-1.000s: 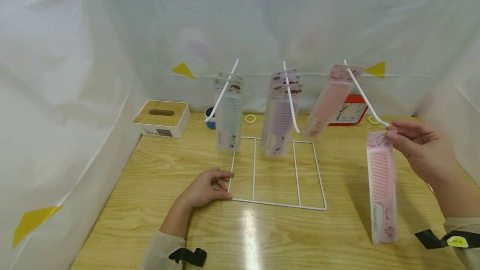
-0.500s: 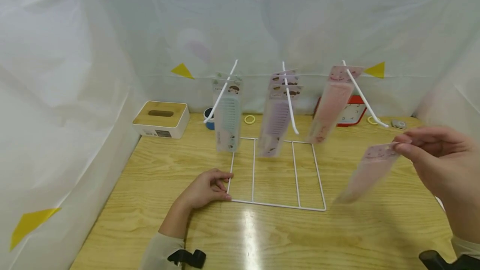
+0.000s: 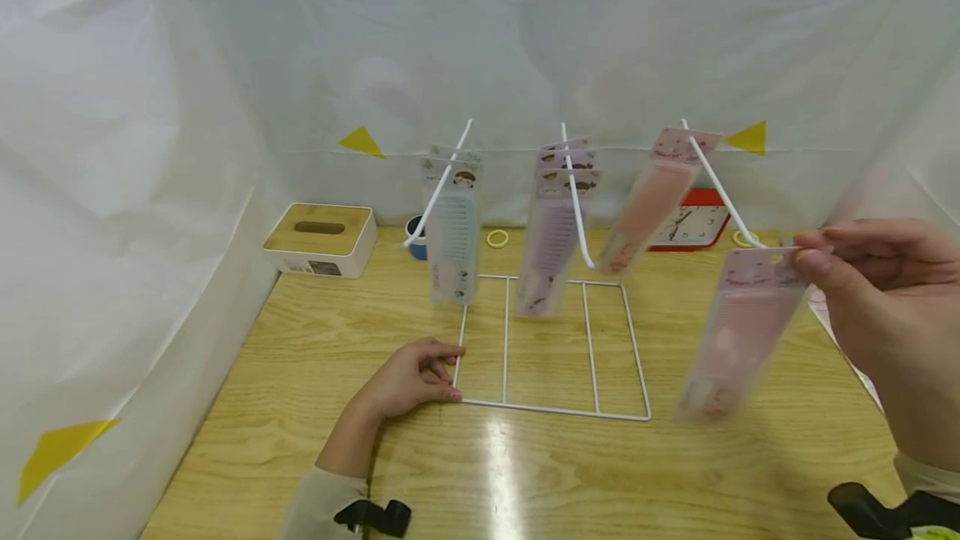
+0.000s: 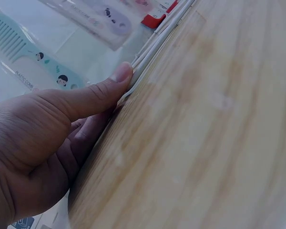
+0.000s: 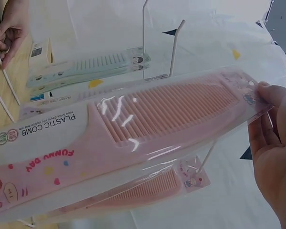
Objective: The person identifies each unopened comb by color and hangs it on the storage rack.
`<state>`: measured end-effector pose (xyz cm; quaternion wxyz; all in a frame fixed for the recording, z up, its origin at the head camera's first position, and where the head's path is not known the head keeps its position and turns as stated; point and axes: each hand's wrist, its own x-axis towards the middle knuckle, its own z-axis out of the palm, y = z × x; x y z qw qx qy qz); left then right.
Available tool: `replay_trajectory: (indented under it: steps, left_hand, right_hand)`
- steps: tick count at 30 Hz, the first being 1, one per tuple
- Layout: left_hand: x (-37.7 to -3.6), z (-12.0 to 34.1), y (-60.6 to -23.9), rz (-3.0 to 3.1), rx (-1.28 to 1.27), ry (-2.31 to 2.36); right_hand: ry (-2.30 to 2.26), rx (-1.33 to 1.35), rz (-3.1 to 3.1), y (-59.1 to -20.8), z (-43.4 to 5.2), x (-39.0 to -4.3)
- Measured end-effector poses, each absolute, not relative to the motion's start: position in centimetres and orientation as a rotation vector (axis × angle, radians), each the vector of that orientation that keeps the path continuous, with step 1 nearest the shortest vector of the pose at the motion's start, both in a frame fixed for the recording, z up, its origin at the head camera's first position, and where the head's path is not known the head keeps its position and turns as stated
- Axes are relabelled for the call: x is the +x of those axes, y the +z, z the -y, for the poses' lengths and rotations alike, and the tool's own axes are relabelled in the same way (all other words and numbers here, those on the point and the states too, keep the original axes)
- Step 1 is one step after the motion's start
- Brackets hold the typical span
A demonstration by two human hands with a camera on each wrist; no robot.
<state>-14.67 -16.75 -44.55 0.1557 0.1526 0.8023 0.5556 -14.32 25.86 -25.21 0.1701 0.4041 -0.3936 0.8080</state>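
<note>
A pink comb in a clear packet (image 3: 738, 327) hangs tilted from my right hand (image 3: 888, 298), which pinches its printed top corner between thumb and fingers. The packet's top edge is right at the tip of the right white hook (image 3: 723, 186). Farther back on that hook hangs another packaged pink comb (image 3: 652, 198). Purple combs (image 3: 551, 232) hang on the middle hook and green combs (image 3: 453, 232) on the left one. My left hand (image 3: 412, 377) holds the left front corner of the white wire rack (image 3: 555, 410), thumb on the wire (image 4: 152, 52).
Along the back of the wooden table (image 3: 300, 398) stand a tissue box (image 3: 322, 242), a dark blue round object (image 3: 417, 244) and a red-framed clock (image 3: 693, 222). A yellow ring (image 3: 497, 238) lies between them. White sheeting (image 3: 480, 40) closes off the back and sides.
My right hand drew the pink comb back and down from the hook tip, then raised it to the tip again. The hanging pink comb swings. My left hand stays put.
</note>
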Motion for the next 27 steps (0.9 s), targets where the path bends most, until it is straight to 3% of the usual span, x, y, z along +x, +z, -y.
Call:
replay_trajectory:
  steps: [14, 27]
  left_hand:
    - [-14.6, 16.8, -44.7, -2.301, 0.44, 1.587]
    - [-14.7, 16.8, -44.7, -2.311, 0.438, 1.586]
  right_hand:
    - [2.207, 0.948, 1.371, -25.6, -26.4, -15.9]
    - [2.107, 0.726, 1.614, -24.7, -26.4, -21.0]
